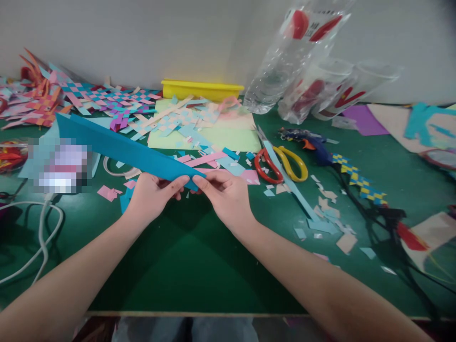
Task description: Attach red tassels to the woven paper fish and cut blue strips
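A long folded strip of blue paper [124, 147] is held above the green table [185, 266], slanting up to the left with its far end spread apart. My left hand [149, 197] pinches its lower edge near the right end, thumb on top. Just beside it, my right hand [228, 192] grips the right tip between thumb and fingers. The two thumbs nearly touch. Beyond the hands lie pink strips [210, 158] and small paper scraps. To the right, scissors with red and yellow handles [269, 168] lie on the table, partly under a light blue strip [292, 185].
Woven paper pieces [110, 99] pile up at the back left. A yellow tray [203, 89] stands against the wall, with a plastic bottle [281, 61] and cups [356, 85] to its right. A glue gun [320, 149] trails a black cord. A white cable [44, 232] lies at left.
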Demonstrator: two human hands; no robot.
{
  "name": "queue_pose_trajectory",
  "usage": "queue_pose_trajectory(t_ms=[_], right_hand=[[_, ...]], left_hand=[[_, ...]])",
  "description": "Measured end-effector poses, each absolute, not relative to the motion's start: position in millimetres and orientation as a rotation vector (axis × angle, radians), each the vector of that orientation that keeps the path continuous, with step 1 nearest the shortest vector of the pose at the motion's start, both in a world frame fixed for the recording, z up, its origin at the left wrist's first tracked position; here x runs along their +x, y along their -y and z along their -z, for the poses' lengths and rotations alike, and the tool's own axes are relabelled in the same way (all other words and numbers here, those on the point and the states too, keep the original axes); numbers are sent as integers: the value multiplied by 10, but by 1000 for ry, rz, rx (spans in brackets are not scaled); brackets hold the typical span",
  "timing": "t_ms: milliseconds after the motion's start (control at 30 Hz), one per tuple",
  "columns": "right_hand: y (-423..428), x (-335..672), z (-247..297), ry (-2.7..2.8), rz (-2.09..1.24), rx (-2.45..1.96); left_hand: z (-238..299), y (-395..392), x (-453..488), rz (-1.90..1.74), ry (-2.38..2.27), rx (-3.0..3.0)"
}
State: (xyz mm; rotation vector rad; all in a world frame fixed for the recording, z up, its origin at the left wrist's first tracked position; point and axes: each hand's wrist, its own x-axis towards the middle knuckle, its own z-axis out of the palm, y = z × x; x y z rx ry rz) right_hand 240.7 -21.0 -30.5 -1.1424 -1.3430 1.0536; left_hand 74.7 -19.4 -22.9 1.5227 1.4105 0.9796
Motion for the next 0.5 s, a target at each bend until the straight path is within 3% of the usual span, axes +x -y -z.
queue_pose_trajectory(t_ms=[500], right_hand=[[212,2418,300,1409,-1022,-1173]], left_hand=[[210,201,749,-934,-1456,1586]])
